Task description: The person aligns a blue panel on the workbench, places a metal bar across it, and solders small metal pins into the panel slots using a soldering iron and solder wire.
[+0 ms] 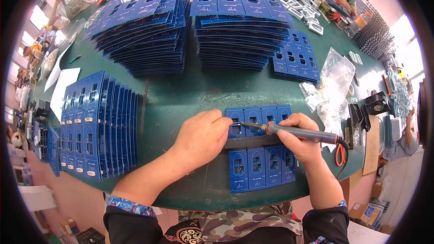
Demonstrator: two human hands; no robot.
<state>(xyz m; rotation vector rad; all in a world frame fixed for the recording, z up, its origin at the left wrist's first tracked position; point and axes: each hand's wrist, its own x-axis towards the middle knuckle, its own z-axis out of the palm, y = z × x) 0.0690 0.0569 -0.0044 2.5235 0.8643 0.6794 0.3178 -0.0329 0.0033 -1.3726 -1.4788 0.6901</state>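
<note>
My right hand (302,147) is closed around the grey handle of a soldering iron (300,133). Its metal tip points left and meets the upper row of blue circuit boards (266,132) in front of me. Close to that tip, my left hand (205,133) pinches what looks like thin solder wire; a fine strand shows below the hand. Its fingertips are at the upper row's left end. A dark bar (246,143) lies between this row and a lower row of blue boards (256,167) nearer me. Whether the rows join under the bar is hidden.
Two tall stacks of blue boards (147,47) (239,40) stand at the back. Upright boards (92,129) are racked at left. Clear plastic bags (332,86), orange-handled scissors (340,154) and the iron's cord (347,153) lie at right. Other people work around the table.
</note>
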